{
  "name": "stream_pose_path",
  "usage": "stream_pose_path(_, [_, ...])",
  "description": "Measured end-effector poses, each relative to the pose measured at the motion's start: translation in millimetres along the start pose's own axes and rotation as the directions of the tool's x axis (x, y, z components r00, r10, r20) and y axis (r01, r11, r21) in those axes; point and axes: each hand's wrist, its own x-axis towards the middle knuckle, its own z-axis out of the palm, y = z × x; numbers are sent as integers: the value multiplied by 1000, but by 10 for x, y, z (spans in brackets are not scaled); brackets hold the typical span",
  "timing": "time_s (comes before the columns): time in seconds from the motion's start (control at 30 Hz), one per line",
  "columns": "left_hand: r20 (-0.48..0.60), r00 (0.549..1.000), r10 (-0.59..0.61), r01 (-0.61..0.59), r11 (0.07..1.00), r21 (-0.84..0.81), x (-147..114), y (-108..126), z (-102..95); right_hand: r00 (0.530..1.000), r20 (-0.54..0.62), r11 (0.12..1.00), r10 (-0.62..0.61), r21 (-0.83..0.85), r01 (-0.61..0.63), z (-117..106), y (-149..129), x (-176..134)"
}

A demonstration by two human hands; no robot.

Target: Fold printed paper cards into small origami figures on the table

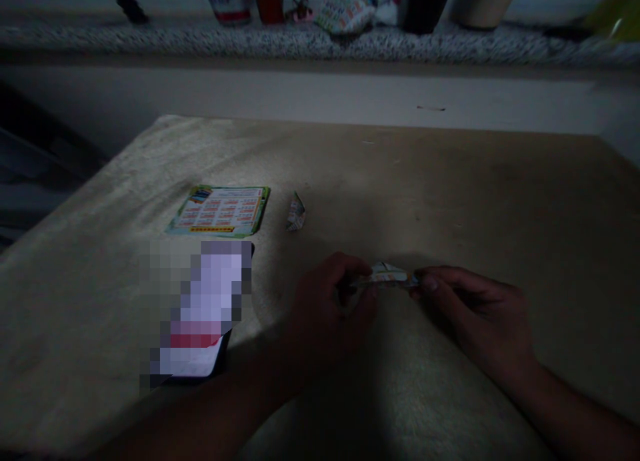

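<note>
Between my two hands is a small piece of folded printed paper [390, 275], held just above the table. My left hand [333, 304] pinches its left end with thumb and fingertips. At the other end, the thumb and forefinger of my right hand [480, 308] are closed on the paper. A second small folded paper piece [296, 213] stands on the table beyond my left hand. To its left lies a stack of printed sheets [220, 210] with a green border. Dim light hides the finer folds.
A lit phone [205, 308], partly blurred out, lies left of my left forearm. Past the table's [500, 181] far edge, a speckled stone ledge [300, 44] carries a crumpled printed packet [345, 14], a dark cup [426, 6] and other containers.
</note>
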Motion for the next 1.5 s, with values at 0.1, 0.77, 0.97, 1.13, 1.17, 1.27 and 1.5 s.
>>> stream_pose_path(0.1, [4,1000,9,-9,1000,9,-3,3,2,1000,1,1000,-23,-16,23,5,-16,1])
stream_pose_path(0.77, [14,993,114,-114,994,-3,-18,4,29,993,43,988,-112,-99,116,40,26,-42])
stream_pose_path(0.97, [69,978,-195,206,942,-264,14,-27,98,997,25,997,-68,-46,70,47,23,-29])
stream_pose_path(1.13, [131,982,-139,166,960,-226,23,-17,93,994,59,996,-86,26,85,51,-16,-11])
stream_pose_path(1.17, [124,985,-122,145,971,-192,19,-8,89,991,77,994,-110,31,108,56,-24,-13])
stream_pose_path(1.27, [112,988,-102,112,990,-85,5,18,78,983,101,989,-151,9,151,69,-45,-28])
stream_pose_path(1.5, [132,986,-104,114,991,-72,-2,78,52,986,147,996,-81,-19,85,36,-97,-76])
